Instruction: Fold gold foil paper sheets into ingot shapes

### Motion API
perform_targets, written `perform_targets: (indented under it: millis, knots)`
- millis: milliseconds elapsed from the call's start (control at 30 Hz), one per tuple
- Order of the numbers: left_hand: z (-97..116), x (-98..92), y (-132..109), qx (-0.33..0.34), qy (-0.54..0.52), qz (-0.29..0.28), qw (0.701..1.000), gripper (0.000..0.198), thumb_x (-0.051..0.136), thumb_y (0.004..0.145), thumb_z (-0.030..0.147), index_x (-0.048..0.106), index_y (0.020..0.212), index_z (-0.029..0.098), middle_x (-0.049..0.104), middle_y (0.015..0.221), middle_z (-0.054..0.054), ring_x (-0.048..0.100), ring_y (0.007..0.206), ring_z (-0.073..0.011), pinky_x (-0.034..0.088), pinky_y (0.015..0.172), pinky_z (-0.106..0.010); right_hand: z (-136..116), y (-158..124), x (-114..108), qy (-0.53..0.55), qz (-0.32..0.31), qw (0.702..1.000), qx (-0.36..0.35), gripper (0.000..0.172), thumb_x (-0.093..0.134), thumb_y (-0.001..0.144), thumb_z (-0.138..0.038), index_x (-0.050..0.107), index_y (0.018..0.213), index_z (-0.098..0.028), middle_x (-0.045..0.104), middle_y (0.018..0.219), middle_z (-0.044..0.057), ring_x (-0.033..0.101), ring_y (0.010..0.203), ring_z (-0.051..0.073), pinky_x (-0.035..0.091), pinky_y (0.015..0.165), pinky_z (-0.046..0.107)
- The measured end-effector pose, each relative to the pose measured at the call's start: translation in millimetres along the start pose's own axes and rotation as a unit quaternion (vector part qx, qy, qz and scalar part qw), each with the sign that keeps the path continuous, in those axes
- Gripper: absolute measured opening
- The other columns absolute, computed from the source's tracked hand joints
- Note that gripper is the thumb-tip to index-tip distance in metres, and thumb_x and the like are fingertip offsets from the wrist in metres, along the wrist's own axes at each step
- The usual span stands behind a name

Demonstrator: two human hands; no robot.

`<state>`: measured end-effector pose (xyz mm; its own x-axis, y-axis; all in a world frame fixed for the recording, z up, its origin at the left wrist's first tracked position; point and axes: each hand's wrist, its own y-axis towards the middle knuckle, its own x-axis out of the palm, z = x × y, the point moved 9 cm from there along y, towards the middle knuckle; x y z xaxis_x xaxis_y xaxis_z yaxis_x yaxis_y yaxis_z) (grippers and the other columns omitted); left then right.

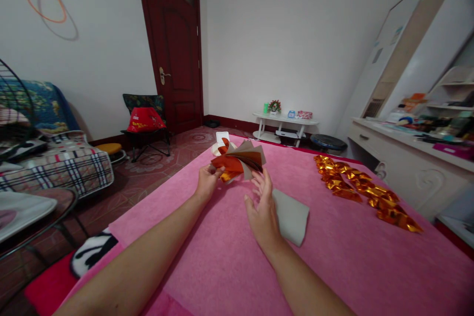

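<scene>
Over the pink cloth, my left hand (208,180) pinches the left edge of a fanned bundle of foil paper sheets (233,163), copper-gold on one face and grey-brown on the other. At the bundle's right edge, my right hand (263,215) has its thumb and fingers apart. Its fingertips are close to the sheets; whether they press on them I cannot tell. Beside the right wrist lies a grey stack of paper (292,216), partly covered by that hand. Shiny folded gold foil pieces (338,182) lie in rows farther right.
A pink cloth (207,266) covers the table. Just behind the sheets are small white items (221,138), partly hidden. A cluttered white counter (411,143) stands along the right. Beyond the table are a low white stand (261,128) and a dark round stool (329,142).
</scene>
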<state>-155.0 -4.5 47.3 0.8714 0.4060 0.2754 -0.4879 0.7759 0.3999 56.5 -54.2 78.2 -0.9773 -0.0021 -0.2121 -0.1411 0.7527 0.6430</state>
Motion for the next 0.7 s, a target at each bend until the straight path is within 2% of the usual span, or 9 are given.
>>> perform_targets:
  millis: [133,400,700]
  knots:
    - [-2.2,-0.2,0.3,-0.005,-0.006,0.0,1.0,0.027,0.076,0.061,0.028,0.07,0.081,0.011,0.072,0.077,-0.008,0.064,0.066,-0.0184,0.051,0.067,-0.031,1.0,-0.1,0.5,0.005,0.0,1.0,0.002,0.08,0.047,0.075,-0.001,0.013,0.143,-0.023,0.046,0.135,0.013,0.049,0.12,0.021,0.042,0.099,0.045]
    - [-5.3,-0.9,-0.1,-0.015,-0.011,0.008,1.0,0.03,0.076,0.06,0.03,0.069,0.081,0.011,0.071,0.078,-0.008,0.065,0.068,-0.0194,0.051,0.063,-0.03,-1.2,0.4,-0.4,0.0,0.0,1.0,-0.007,0.071,0.046,0.074,0.0,0.025,0.137,-0.023,0.046,0.134,0.013,0.048,0.122,0.021,0.043,0.099,0.045]
    - [-5.5,-2.4,0.5,-0.01,-0.003,0.01,1.0,0.026,0.076,0.06,0.029,0.07,0.078,0.011,0.072,0.075,-0.007,0.064,0.064,-0.0173,0.05,0.064,-0.029,-2.2,0.8,-0.6,-0.024,-0.009,1.0,0.001,0.075,0.046,0.073,0.0,0.021,0.14,-0.023,0.047,0.133,0.012,0.048,0.121,0.021,0.041,0.1,0.044]
